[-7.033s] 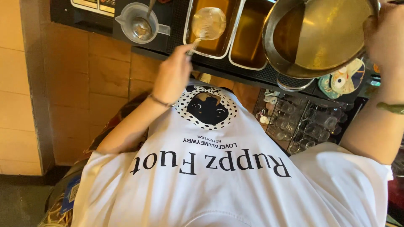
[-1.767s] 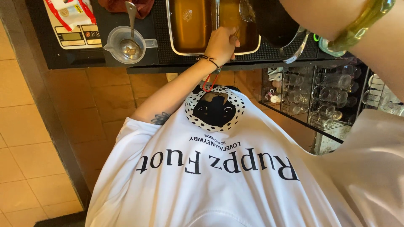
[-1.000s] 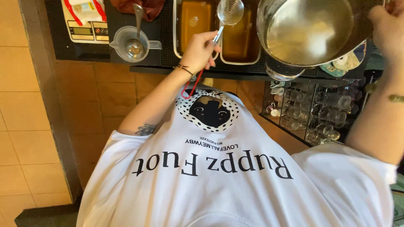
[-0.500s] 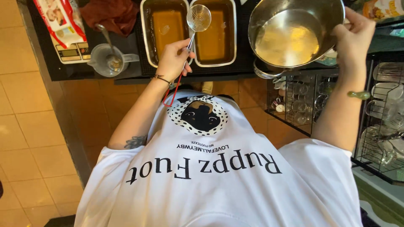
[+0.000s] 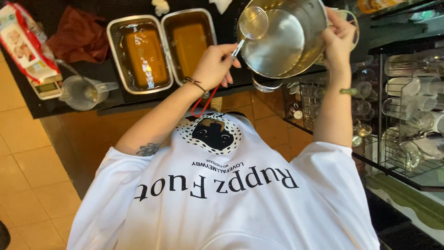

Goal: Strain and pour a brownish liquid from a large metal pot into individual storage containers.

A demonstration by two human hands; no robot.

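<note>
— Where was the small round wire-mesh strainer point(image 5: 253, 22) with the thin metal and red handle?

— Inside the mouth of the tilted, shiny steel pot point(image 5: 296, 41); its handle ran down-left from the pot into our left hand point(image 5: 213, 65), fingers closed around it.

— And the right hand point(image 5: 339, 39)?

— Its fingers gripped the pot's far rim, holding it just right of the two brown-filled rectangular steel pans point(image 5: 162, 48) on the dark worktop point(image 5: 92, 99).

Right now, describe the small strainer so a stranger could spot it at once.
Start at the dark counter along the top, then go right to the big steel pot tilted in the right hand. The strainer sits over its rim, held by the left hand. Unlike the two rectangular pans of orange liquid, it is a small round mesh bowl on a thin handle.
</note>
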